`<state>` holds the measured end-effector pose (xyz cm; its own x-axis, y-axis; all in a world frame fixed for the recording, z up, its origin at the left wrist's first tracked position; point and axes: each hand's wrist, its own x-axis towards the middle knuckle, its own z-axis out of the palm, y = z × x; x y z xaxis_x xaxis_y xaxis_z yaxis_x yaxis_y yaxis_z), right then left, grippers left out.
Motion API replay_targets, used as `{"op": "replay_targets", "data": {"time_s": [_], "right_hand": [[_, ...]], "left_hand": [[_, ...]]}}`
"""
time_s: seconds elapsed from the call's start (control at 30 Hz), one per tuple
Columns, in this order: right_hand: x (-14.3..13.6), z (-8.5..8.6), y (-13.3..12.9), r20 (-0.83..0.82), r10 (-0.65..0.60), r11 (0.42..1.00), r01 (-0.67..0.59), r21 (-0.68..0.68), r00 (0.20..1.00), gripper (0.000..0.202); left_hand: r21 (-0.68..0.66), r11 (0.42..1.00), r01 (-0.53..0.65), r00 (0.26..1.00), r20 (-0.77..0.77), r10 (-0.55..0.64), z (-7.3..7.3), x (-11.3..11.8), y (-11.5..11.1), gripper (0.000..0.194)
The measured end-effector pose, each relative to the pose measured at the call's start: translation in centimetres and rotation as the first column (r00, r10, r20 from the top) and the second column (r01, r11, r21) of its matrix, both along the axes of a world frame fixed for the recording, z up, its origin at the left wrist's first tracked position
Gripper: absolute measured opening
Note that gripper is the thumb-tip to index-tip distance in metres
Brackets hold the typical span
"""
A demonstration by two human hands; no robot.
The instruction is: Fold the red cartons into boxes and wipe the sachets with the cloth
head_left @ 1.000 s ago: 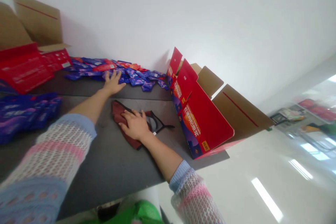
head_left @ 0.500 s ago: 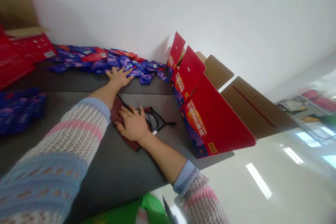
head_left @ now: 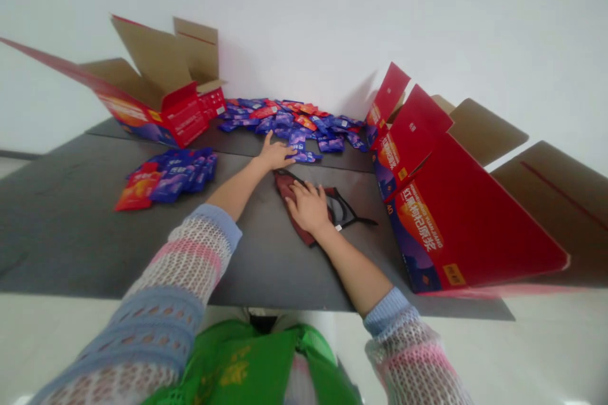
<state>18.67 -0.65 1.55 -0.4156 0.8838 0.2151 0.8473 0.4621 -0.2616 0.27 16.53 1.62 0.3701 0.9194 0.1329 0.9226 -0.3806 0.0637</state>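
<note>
My left hand (head_left: 275,154) has its fingers spread at the front edge of a heap of blue and red packets (head_left: 285,119), touching a blue packet (head_left: 306,155). Under my right hand (head_left: 310,207) lies a brown cloth item with black straps (head_left: 291,187); the hand rests flat on it, fingers apart. Nearer the left side, a smaller pile of blue packets (head_left: 177,176) lies with red packets (head_left: 139,187) on the dark table.
An open red carton (head_left: 446,215) stands on the right, with further open flaps behind it. Another open red carton (head_left: 175,120) is at the back left. The grey table (head_left: 280,272) meets a white wall; a green apron (head_left: 247,361) shows below.
The view has swung left and levelled, bringing the left carton and smaller pile into sight. My left hand has drawn slightly back from the heap, with a blue packet at its fingers.
</note>
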Motion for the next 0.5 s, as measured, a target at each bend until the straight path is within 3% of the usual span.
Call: {"op": "replay_targets", "data": {"time_s": [0.2, 0.4, 0.5], "right_hand": [[-0.1, 0.0, 0.2, 0.019, -0.043, 0.999, 0.043, 0.020, 0.999, 0.049], [0.0, -0.1, 0.2, 0.040, -0.101, 0.995, 0.100, 0.026, 0.994, 0.047], [0.4, -0.1, 0.2, 0.034, -0.129, 0.992, 0.129, 0.019, 0.991, 0.047]], "left_hand": [[-0.050, 0.985, -0.163, 0.977, -0.150, 0.154, 1.9, 0.3, -3.1, 0.031], [0.068, 0.966, -0.248, 0.961, -0.107, 0.254, 1.4, 2.3, -6.0, 0.060], [0.043, 0.971, -0.236, 0.964, -0.119, 0.239, 1.6, 2.2, -7.0, 0.067]]}}
